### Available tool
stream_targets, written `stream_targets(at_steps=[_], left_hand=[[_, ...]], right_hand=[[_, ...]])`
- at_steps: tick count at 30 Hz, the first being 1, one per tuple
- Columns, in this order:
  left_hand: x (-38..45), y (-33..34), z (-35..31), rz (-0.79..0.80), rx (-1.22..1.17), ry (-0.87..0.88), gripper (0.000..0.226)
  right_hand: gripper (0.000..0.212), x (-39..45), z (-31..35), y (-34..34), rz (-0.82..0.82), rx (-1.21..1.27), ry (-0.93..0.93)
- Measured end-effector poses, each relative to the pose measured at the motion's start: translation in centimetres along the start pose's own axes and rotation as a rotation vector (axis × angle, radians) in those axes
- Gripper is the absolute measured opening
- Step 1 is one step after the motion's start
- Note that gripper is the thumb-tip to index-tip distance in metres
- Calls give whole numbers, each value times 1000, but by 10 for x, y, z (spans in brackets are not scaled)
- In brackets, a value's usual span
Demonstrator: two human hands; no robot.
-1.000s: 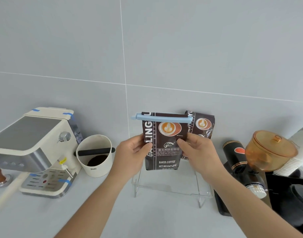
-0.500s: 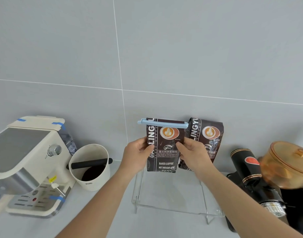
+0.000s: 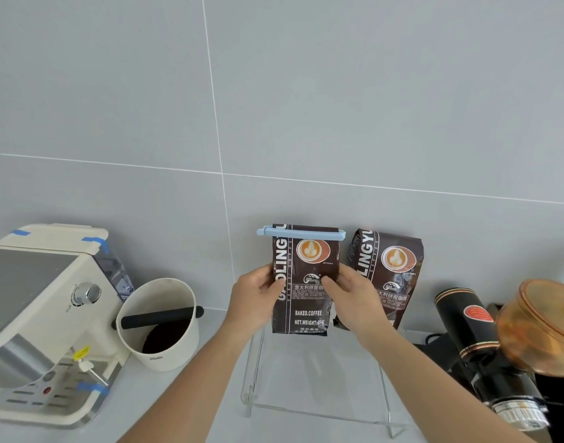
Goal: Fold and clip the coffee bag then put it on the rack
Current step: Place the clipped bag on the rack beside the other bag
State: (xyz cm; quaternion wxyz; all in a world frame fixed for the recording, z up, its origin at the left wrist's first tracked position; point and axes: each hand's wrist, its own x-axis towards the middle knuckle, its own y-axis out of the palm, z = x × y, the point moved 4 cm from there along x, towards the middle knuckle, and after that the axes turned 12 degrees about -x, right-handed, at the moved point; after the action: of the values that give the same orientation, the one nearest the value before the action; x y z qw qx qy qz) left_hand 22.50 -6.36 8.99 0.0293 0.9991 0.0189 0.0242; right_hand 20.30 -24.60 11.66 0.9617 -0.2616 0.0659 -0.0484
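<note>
Above the rack (image 3: 319, 407), hands (image 3: 258, 295) (image 3: 354, 302) grip the clipped bag (image 3: 301, 314).

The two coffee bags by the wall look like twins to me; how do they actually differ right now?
The held coffee bag has a blue clip across its folded top; the second coffee bag has none. The held one is gripped by the left hand and right hand and stands straight; the other is ungripped and tilts. Both share dark brown packaging with a latte-art picture.

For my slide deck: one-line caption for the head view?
Both hands, left hand and right hand, hold the clipped coffee bag upright over the clear rack.
</note>
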Motion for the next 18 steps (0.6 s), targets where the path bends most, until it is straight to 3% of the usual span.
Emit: stream_targets(at_steps=[18], left_hand=[[11, 4, -5, -50, 104, 1, 29]], right_hand=[[28, -2, 10, -3, 25, -89, -34]])
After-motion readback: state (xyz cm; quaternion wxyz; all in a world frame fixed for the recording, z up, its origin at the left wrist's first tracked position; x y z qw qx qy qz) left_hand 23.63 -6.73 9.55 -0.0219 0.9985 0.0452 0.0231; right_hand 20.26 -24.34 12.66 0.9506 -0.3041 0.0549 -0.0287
